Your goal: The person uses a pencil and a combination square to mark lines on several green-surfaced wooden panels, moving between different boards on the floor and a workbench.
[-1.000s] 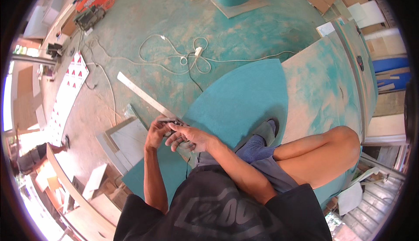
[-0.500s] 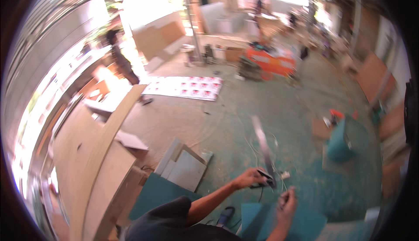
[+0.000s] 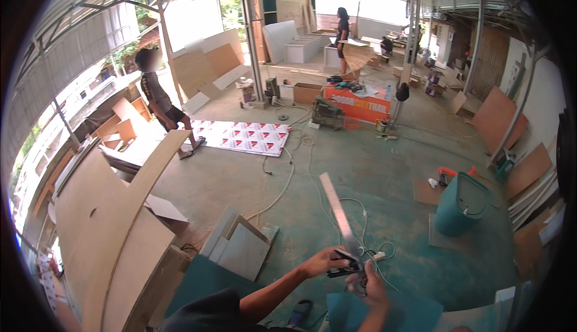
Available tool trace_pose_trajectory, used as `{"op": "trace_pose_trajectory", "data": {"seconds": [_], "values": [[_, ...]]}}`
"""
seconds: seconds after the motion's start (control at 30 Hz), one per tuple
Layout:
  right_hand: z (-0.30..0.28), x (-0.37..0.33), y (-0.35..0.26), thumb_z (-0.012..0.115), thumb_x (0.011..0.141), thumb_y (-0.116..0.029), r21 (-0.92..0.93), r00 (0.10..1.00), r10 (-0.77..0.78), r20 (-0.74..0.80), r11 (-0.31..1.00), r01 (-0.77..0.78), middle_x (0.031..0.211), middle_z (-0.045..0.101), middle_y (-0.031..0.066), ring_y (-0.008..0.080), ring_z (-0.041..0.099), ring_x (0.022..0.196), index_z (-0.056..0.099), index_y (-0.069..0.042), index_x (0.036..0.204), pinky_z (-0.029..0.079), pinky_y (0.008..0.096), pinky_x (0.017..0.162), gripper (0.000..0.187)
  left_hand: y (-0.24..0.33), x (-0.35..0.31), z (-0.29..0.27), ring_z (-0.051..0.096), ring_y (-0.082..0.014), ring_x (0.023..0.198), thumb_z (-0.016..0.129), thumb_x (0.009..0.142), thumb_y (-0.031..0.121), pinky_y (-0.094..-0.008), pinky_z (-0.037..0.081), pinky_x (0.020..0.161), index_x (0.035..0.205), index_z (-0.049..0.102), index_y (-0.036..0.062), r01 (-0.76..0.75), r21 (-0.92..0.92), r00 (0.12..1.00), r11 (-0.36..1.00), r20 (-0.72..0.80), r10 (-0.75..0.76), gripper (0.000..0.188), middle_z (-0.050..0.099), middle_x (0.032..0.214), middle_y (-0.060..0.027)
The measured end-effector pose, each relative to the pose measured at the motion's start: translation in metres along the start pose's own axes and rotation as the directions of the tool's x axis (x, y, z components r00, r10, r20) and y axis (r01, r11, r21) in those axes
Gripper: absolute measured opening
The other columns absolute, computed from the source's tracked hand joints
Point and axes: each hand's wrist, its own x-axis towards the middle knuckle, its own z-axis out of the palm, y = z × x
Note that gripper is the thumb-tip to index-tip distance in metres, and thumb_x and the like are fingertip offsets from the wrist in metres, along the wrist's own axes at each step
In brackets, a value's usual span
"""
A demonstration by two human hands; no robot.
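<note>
My left hand (image 3: 323, 262) grips a combination square by its black head (image 3: 344, 264). The square's long steel blade (image 3: 338, 209) points up and away from me, over the green floor. My right hand (image 3: 375, 289) is at the near end of the square, thumb raised along it and fingers curled underneath; blur hides exactly where they touch. Below my hands lies a teal board (image 3: 384, 313). A second dark teal board (image 3: 207, 287) is to the left of my left forearm.
Large plywood sheets (image 3: 108, 212) are stacked on the left, beside grey panels (image 3: 240, 245). A white cable (image 3: 365, 218) and connector trail over the floor ahead. A teal bin (image 3: 458, 206) stands at right. One person (image 3: 157, 94) walks at left; another (image 3: 342, 37) stands far back.
My right hand has come up and left to meet the square, where before it was apart from it. The square has shifted slightly left with my left hand. The view has steadied.
</note>
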Motion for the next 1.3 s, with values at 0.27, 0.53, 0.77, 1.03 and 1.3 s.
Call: {"op": "trace_pose_trajectory", "data": {"seconds": [0.27,0.53,0.77,1.03,1.3], "values": [[0.026,0.002,0.011,0.052,0.1,-0.052,0.268,0.983,0.065,0.17,0.957,-0.109,0.069,0.061,0.005,0.0094,0.045,0.045,0.062,-0.008,0.095,0.031,0.0245,0.04,0.046,0.011,-0.009,-0.02,0.058,-0.014,0.108,0.066,0.096,0.014,-0.0319,0.046,0.093,0.124,0.056,0.0042,-0.068,0.148,0.998,0.987,0.018,0.066,0.032,0.063,0.116,-0.0043],[0.031,0.004,0.019,0.065,0.097,-0.039,0.215,0.984,-0.168,-0.061,0.96,0.177,0.068,0.06,-0.0007,0.0067,0.046,0.046,0.062,-0.01,0.089,0.034,0.0239,0.043,0.03,0.017,-0.012,0.016,0.049,-0.0212,0.13,0.063,0.096,0.01,-0.0384,0.037,0.11,0.151,0.037,0.0053,-0.092,0.138,0.995,0.986,-0.035,0.098,0.061,0.051,0.14,-0.0112],[0.018,0.012,0.031,0.065,0.098,-0.028,-0.102,0.939,-0.293,-0.18,0.955,0.279,0.07,0.062,-0.0009,0.0042,0.044,0.049,0.066,-0.008,0.093,0.032,0.022,0.044,0.02,0.011,0.006,0.032,0.065,-0.0211,0.105,0.061,0.098,0.012,-0.0384,0.049,0.097,0.146,0.039,0.0023,0.085,-0.47,0.945,0.879,-0.241,-0.22,0.054,0.064,0.122,-0.0132],[-0.008,0.028,0.088,0.066,0.096,-0.027,-0.48,0.909,-0.365,-0.199,0.845,0.234,0.073,0.066,0.0031,0.0101,0.053,0.061,0.068,-0.003,0.087,0.042,0.0308,0.055,0.025,-0.072,0.018,-0.004,0.067,-0.0151,0.088,0.069,0.092,0.011,-0.0329,0.052,0.084,0.114,0.062,0.0016,0.278,-0.063,0.935,0.959,-0.211,-0.285,0.025,0.07,0.096,-0.0066],[-0.095,0.006,0.115,0.05,0.096,-0.035,-0.642,0.766,-0.334,-0.55,0.755,-0.132,0.064,0.065,0.0158,0.0258,0.07,0.067,0.07,0.001,0.079,0.051,0.0402,0.061,0.044,-0.199,0.045,-0.029,0.067,-0.0148,0.088,0.078,0.08,0.015,-0.0339,0.055,0.081,0.118,0.065,0.0005,0.333,0.044,0.916,0.942,-0.251,-0.312,0.043,0.072,0.094,-0.0062]]}}
